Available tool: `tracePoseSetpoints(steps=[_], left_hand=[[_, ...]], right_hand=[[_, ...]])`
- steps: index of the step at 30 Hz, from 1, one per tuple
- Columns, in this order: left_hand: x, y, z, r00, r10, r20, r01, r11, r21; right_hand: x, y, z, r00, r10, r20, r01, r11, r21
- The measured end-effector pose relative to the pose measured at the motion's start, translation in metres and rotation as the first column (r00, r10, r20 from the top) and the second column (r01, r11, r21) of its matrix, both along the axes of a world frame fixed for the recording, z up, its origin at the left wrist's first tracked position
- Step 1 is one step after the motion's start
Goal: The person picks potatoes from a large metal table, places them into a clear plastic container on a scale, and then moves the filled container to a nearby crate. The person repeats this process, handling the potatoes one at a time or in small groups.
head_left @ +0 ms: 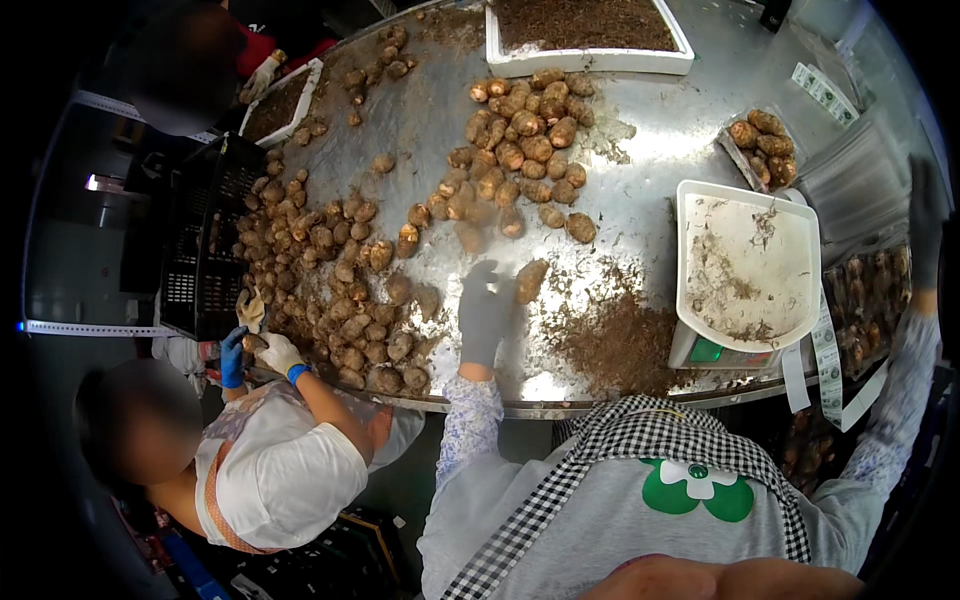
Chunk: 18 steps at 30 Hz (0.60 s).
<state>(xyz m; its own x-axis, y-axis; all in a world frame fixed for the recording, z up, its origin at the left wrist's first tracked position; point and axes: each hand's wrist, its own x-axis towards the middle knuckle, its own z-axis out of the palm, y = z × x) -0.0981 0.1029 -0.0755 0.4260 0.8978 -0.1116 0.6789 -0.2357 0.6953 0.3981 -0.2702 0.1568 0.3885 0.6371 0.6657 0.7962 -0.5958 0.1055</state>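
Observation:
My left hand [485, 312], in a grey glove, reaches over the metal table [640, 240] with its fingers apart. Just right of its fingertips lies a single brown taro [531, 281]; I cannot tell whether the glove touches it. Beyond is a pile of taros [525, 130]. Far to the right, my right hand [927, 220], also grey-gloved, is beside a stack of clear plastic bags [858, 175]; its fingers are too dim to make out. A scale with a white tray [745, 275] stands between my arms, holding only bits of dirt and root.
A clear pack of taros [765, 148] sits behind the scale, and more packs [868, 305] lie right of it. Label strips [828, 365] hang at the edge. Left, a co-worker's gloved hands [275, 350] work near a large taro heap [330, 260] and black crate [205, 235].

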Motion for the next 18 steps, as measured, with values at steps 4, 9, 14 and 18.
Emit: tracePoseSetpoints(steps=[4, 9, 14, 18], left_hand=[[0.017, -0.029, 0.014, 0.919, -0.202, -0.338, 0.202, 0.979, -0.034], [0.008, -0.015, -0.011, 0.943, -0.075, 0.325, 0.211, 0.889, -0.406], [0.001, -0.029, 0.012, 0.644, 0.208, 0.736, 0.593, 0.472, -0.652], [0.007, -0.046, 0.011, 0.615, 0.035, 0.788, 0.678, 0.487, -0.551]], right_hand=[[-0.109, -0.014, -0.101, 0.976, 0.216, -0.002, -0.211, 0.947, -0.241], [-0.216, 0.031, -0.117, 0.791, 0.147, -0.594, -0.401, 0.858, -0.321], [-0.222, 0.036, -0.114, 0.673, 0.164, -0.721, -0.492, 0.828, -0.271], [-0.224, 0.037, -0.114, 0.639, 0.105, -0.762, -0.382, 0.903, -0.196]])
